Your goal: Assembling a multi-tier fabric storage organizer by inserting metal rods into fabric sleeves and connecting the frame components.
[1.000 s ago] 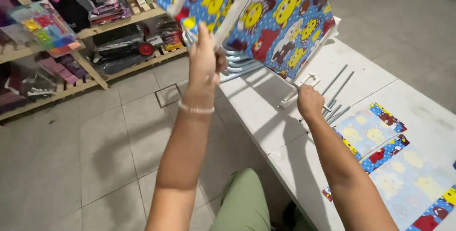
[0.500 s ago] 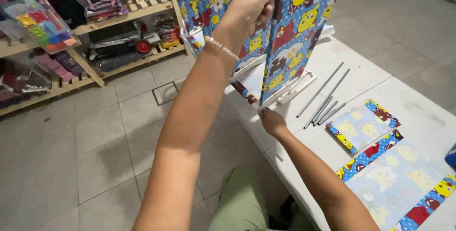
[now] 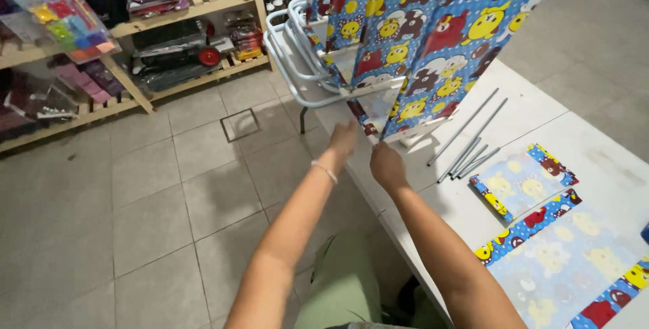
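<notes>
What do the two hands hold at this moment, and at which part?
Both the left hand and the right hand hold the blue cartoon-print fabric cover at its lower edge.

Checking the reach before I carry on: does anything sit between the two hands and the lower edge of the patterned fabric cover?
Nothing visible does. The left hand and the right hand are both right at the lower edge of the patterned fabric cover. The metal rods lie off to the side on the white table, clear of both hands.
</notes>
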